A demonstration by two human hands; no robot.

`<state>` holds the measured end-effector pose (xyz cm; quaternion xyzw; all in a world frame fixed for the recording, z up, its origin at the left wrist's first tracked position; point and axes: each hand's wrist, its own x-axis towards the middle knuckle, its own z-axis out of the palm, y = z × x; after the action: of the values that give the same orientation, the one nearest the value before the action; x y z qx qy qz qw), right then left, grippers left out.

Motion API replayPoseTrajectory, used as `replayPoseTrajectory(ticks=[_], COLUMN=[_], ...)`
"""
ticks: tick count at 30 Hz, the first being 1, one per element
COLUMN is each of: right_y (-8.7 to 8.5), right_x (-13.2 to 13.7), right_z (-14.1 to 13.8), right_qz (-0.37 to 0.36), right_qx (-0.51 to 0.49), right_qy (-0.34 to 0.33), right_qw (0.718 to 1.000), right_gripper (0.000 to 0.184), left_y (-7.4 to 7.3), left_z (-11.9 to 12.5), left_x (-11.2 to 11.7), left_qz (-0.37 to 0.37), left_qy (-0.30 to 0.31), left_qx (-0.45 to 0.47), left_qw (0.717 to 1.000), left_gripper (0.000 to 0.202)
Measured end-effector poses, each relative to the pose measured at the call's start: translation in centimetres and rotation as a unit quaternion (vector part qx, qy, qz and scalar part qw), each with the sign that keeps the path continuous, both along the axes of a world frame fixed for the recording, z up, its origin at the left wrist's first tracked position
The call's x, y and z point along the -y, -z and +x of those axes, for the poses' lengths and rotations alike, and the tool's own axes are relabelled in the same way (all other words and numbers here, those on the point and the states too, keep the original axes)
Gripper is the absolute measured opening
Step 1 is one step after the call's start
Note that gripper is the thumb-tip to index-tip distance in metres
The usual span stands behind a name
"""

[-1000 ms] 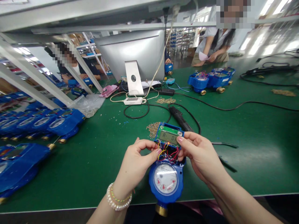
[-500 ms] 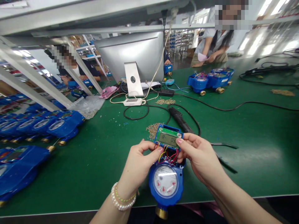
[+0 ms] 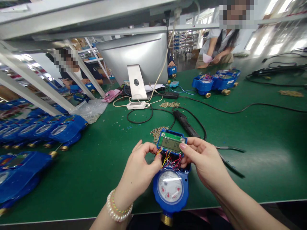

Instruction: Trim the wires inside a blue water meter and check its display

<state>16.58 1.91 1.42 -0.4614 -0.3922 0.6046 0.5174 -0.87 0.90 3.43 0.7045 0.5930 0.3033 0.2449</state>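
A blue water meter (image 3: 170, 187) with a round dial lies at the table's front edge, its brass fitting toward me. Above the dial, a green circuit board with an LCD display (image 3: 170, 143) is tilted up in its blue frame. Yellow and red wires (image 3: 177, 162) run from the board into the meter's housing. My right hand (image 3: 203, 158) grips the board's right side, thumb on the front by the display. At the lower left corner, my left hand (image 3: 141, 163) pinches yellow wires between thumb and index finger. The display seems to read "A- 04".
A pile of small screws (image 3: 155, 134) and a black electric screwdriver (image 3: 185, 123) lie behind the board. Several blue meters (image 3: 59, 129) line the left side. A monitor (image 3: 136, 60) and its cables stand behind. Two co-workers are across the table. Black-sleeved tips (image 3: 233, 169) lie at right.
The last digit on the display has gone from 3 to 4. My left hand has shifted slightly left and down, its thumb now lower at the board's corner. My right hand keeps its hold.
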Motion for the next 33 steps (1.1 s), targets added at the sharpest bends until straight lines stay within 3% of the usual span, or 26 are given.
replayPoseTrajectory(ticks=[4,10,16,20,33], right_y=[0.0,0.0,-0.1,-0.3,-0.6], right_x=[0.1,0.1,0.1,0.1,0.4], right_z=[0.0,0.0,-0.2,-0.3,-0.5], right_qz=[0.003,-0.001,0.006,0.012,-0.001], right_qx=[0.002,0.006,0.005,0.011,0.009], right_qy=[0.003,0.005,0.002,0.002,-0.003], right_qw=[1.0,1.0,1.0,1.0,1.0], right_gripper=[0.032,0.032,0.032,0.027,0.019], left_y=[0.2,0.5,0.8,1.1,1.3], left_z=[0.0,-0.7,-1.4,-1.9,-1.7], left_x=[0.1,0.0,-0.8,-1.3,-1.3], left_qz=[0.012,-0.134,-0.14,-0.178,-0.24], left_qy=[-0.045,-0.012,-0.007,0.015,-0.005], left_qx=[0.026,0.183,0.218,0.272,0.39], left_qw=[0.999,0.974,0.966,0.946,0.889], left_gripper=[0.007,0.012,0.011,0.012,0.018])
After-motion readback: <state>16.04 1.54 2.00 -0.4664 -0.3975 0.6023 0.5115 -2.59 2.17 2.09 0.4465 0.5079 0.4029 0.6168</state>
